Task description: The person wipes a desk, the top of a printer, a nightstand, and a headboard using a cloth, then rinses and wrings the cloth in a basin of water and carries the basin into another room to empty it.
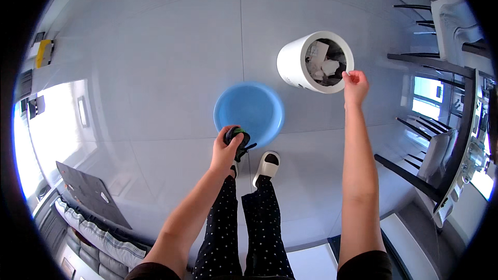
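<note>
My left hand [226, 147] is closed around a small black object [240, 151] with a green patch and a dark strap-like end; its exact kind is unclear. It hovers at the near left edge of a round light-blue plastic basin [252, 105] on the floor, whose inside shows nothing in it. To the right stands a white cylindrical trash bin [293, 66], its mouth facing up toward me. Inside are a dark liner and crumpled white paper [328, 67]. The fingers of my right hand [356, 85] are pinched at the bin's near right rim.
Grey tiled floor [166, 52] surrounds the basin and bin. My feet in cream slippers [268, 165] are just below the basin. Dark-legged chairs [441, 153] and a table [469, 119] line the right. A sofa [98, 231] and a grey board [93, 192] are at lower left.
</note>
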`<act>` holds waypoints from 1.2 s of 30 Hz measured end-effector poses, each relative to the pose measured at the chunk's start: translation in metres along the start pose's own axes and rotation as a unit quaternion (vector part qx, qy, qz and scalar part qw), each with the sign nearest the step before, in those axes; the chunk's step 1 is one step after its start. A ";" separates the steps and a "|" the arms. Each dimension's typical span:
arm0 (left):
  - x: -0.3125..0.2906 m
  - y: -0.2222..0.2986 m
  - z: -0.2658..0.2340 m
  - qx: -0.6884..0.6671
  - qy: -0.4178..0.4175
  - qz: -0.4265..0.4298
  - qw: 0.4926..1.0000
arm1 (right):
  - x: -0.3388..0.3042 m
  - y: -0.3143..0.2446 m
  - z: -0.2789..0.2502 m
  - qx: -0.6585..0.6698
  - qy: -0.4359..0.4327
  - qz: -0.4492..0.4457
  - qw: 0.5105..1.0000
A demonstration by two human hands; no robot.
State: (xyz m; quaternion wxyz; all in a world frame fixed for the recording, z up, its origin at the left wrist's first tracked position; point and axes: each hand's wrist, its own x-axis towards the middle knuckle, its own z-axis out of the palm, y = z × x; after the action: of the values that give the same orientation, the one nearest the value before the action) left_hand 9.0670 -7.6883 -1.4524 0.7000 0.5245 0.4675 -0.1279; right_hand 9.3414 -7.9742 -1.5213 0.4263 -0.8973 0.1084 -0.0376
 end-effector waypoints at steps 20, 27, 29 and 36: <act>-0.099 0.033 0.022 -0.136 -0.016 -0.012 0.990 | -0.029 -0.107 -0.071 0.098 -0.150 0.125 0.976; -0.142 0.083 0.062 -0.407 0.043 -0.128 0.903 | -0.271 -0.206 -0.091 -0.044 -0.341 -0.320 0.883; -0.166 0.081 0.056 -0.319 0.042 -0.088 0.943 | -0.295 -0.222 -0.107 -0.018 -0.345 -0.266 0.900; -0.261 0.143 0.043 -0.302 0.017 -0.102 0.948 | -0.306 -0.320 -0.173 0.022 -0.309 -0.254 0.916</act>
State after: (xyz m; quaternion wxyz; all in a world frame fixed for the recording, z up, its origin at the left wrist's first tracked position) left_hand 9.0470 -7.7469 -1.1580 0.8009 0.2405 0.5467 -0.0424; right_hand 9.0679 -7.8403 -1.1567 0.4343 -0.8520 -0.2609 0.1320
